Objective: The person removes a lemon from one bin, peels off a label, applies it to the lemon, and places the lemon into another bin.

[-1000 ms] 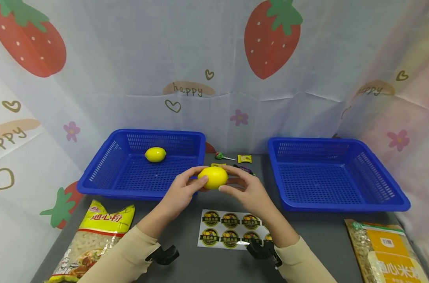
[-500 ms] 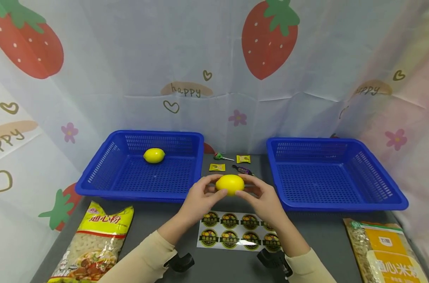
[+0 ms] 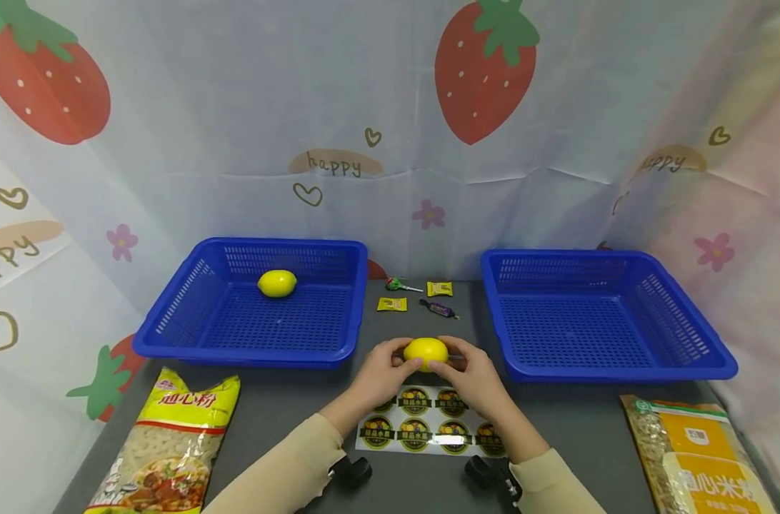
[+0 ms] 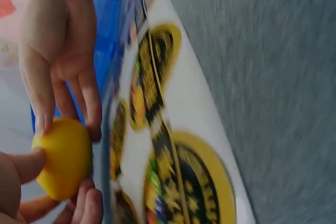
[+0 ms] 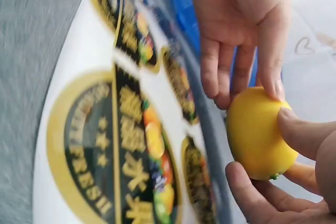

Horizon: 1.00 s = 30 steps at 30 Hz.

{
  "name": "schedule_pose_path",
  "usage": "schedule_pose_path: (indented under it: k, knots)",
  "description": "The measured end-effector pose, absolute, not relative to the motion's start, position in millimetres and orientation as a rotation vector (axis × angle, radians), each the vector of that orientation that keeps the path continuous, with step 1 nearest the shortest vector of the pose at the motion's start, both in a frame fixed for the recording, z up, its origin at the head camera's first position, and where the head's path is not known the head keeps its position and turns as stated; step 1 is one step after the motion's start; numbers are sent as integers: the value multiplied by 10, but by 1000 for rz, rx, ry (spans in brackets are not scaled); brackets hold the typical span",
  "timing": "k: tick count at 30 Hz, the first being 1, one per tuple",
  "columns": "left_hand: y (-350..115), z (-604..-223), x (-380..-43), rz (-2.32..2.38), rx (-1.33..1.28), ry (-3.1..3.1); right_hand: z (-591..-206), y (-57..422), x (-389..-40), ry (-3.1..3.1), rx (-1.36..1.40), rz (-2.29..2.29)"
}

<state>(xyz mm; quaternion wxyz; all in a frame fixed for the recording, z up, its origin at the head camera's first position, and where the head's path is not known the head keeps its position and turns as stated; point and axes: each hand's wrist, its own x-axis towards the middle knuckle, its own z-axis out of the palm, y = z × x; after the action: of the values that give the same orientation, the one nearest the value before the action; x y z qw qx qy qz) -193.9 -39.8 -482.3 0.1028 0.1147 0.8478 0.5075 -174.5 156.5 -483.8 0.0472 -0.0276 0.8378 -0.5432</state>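
Note:
A yellow lemon [image 3: 426, 354] is held between both hands above the far edge of a white sheet of round stickers [image 3: 433, 432]. My left hand [image 3: 378, 373] grips it from the left, and my right hand [image 3: 476, 377] from the right, thumbs on the near side. In the right wrist view the small green tip of the lemon [image 5: 261, 132] shows near the right hand's fingers. The sheet lies flat on the grey table, its dark and gold labels partly covered by the right forearm in the head view. A second lemon [image 3: 277, 283] sits in the left blue basket [image 3: 248, 355].
Another blue basket [image 3: 621, 374] stands at the right. Between the baskets lie a lollipop [image 3: 395, 284], two yellow-wrapped candies [image 3: 439, 288] and a purple-wrapped candy [image 3: 438, 308]. Bags of pasta flank the table: one at left [image 3: 165, 442], one at right [image 3: 698, 457]. A printed curtain hangs behind.
Both hands have moved the lemon to the right and toward the body, lower over the sticker sheet. The small candies behind have come into fuller view.

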Motion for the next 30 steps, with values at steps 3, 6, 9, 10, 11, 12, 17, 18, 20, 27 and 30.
schedule_pose_path:
  k: [3,6,9,10,11,12,17,18,20,27,30]
  knots:
    - [-395,-4879,-2005,1478,340,2493,-4866,1564,-1786,2602,-62,-1602]
    - [-394,-4902,-2038,1433,354,2517,-4882,1566,-1819,2632,-69,-1564]
    - [-385,-4902,-2057,1371,375,2558,-4893,1575,-1846,2669,-83,-1515]
    - [-382,-4899,-2063,1353,382,2569,-4897,1580,-1854,2679,-85,-1501]
    - [-379,-4895,-2069,1342,387,2573,-4898,1586,-1859,2690,-90,-1486]
    - [-377,-4894,-2074,1342,389,2570,-4897,1591,-1863,2699,-89,-1470]
    - [-385,-4894,-2086,1392,387,2519,-4875,1613,-1854,2698,-116,-1441]
    - [-387,-4897,-2085,1401,387,2510,-4872,1615,-1850,2698,-117,-1436]
    - [-392,-4901,-2083,1407,395,2500,-4864,1621,-1839,2709,-129,-1423]
    - [-445,-4873,-2035,1330,430,2531,-4815,1624,-1768,2804,-118,-1286]
    - [-477,-4846,-1995,1271,457,2571,-4774,1616,-1703,2868,-82,-1219]
